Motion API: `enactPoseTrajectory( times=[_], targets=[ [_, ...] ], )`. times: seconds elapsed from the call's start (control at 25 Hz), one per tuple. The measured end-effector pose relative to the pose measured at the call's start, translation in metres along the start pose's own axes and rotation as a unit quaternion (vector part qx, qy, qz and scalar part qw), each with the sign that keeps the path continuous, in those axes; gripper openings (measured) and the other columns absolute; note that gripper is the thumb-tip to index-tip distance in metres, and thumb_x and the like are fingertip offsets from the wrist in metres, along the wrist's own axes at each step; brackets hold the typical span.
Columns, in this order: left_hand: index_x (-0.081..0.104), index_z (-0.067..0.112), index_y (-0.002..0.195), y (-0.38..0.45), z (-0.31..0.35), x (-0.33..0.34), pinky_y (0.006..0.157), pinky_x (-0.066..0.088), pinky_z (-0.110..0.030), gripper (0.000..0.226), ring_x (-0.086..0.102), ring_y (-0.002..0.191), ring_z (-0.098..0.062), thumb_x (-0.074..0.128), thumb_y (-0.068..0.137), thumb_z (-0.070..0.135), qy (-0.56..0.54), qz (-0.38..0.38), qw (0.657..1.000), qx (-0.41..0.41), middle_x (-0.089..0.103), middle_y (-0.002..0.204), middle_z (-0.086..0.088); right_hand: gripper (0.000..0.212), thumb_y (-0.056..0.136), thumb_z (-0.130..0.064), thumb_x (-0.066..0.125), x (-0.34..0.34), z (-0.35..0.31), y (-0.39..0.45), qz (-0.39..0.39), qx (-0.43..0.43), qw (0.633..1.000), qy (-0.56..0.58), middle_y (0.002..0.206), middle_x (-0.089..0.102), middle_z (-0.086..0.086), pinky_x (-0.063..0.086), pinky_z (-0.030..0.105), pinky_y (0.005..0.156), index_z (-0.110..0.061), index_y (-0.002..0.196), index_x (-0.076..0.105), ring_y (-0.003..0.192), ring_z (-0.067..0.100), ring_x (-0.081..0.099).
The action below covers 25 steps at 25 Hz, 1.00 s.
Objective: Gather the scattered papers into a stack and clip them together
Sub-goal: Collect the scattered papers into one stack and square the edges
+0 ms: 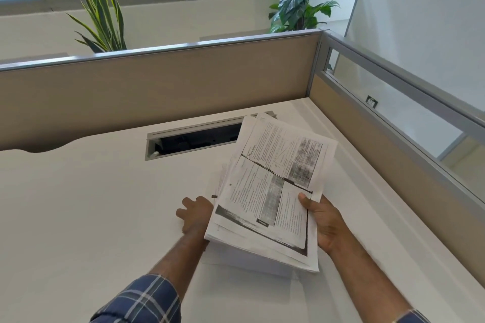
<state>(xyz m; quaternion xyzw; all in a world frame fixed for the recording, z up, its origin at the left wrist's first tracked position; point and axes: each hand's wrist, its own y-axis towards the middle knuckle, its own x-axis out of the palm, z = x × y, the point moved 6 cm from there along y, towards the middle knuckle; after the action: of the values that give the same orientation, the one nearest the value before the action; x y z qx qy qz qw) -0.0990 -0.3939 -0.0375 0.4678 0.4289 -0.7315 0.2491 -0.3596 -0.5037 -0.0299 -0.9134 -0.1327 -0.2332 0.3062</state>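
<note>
White sheets gathered, clip not yet on

Printed papers (273, 191) lifted off the tabletop (91, 204), pinched at the near right corner by the right hand (324, 223), thumb on top, fingers beneath; probably held so to free the other side for squaring. Edges fanned, not flush. Left hand (195, 214) apart from the right, fingers loosely spread, low over the tabletop beside the stack's left edge, near a small dark object (214, 196), possibly the clip. Open cable slot (194, 139) behind: dark inside, contents unclear.
</note>
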Motion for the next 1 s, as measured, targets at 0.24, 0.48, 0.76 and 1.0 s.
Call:
enactPoseTrajectory(
  times=[0.24, 0.48, 0.76, 1.0],
  targets=[
    [0.046, -0.001, 0.129, -0.024, -0.016, 0.0, 0.092, 0.051, -0.039, 0.034, 0.061, 0.113, -0.036, 0.048, 0.097, 0.007, -0.194, 0.003, 0.978, -0.079, 0.043, 0.135, -0.022, 0.028, 0.093, -0.001, 0.058, 0.013, 0.003, -0.018, -0.014, 0.005, 0.999, -0.03, 0.113, 0.072, 0.022, 0.058, 0.055, 0.082, -0.007, 0.119, 0.065, 0.1, 0.039, 0.07],
    [0.065, 0.01, 0.105, -0.043, -0.07, -0.006, 0.085, 0.055, -0.038, 0.026, 0.067, 0.098, -0.027, 0.061, 0.083, 0.023, -0.276, -0.046, 0.958, 0.057, 0.071, 0.105, -0.006, 0.034, 0.091, -0.005, 0.06, 0.019, 0.005, -0.033, -0.035, -0.004, 0.998, -0.046, 0.121, 0.068, 0.024, 0.044, 0.067, 0.099, -0.008, 0.125, 0.063, 0.113, 0.045, 0.063],
    [0.068, 0.031, 0.114, -0.063, -0.147, -0.066, 0.07, 0.061, -0.032, 0.036, 0.076, 0.092, -0.022, 0.047, 0.102, 0.005, -0.518, -0.082, 0.841, 0.132, 0.077, 0.107, -0.002, 0.034, 0.088, -0.008, 0.061, 0.072, 0.022, -0.05, -0.103, -0.008, 0.991, -0.083, 0.12, 0.069, 0.026, 0.042, 0.068, 0.101, -0.006, 0.122, 0.064, 0.113, 0.047, 0.063],
    [0.066, 0.015, 0.125, -0.079, -0.192, -0.089, 0.078, 0.061, -0.049, 0.036, 0.07, 0.107, -0.044, 0.066, 0.089, 0.009, -0.673, -0.177, 0.702, 0.153, 0.071, 0.123, -0.02, 0.025, 0.093, -0.005, 0.06, 0.144, 0.052, -0.069, -0.152, -0.021, 0.975, -0.161, 0.11, 0.074, 0.022, 0.056, 0.056, 0.086, -0.007, 0.116, 0.066, 0.1, 0.041, 0.071]
  ],
)
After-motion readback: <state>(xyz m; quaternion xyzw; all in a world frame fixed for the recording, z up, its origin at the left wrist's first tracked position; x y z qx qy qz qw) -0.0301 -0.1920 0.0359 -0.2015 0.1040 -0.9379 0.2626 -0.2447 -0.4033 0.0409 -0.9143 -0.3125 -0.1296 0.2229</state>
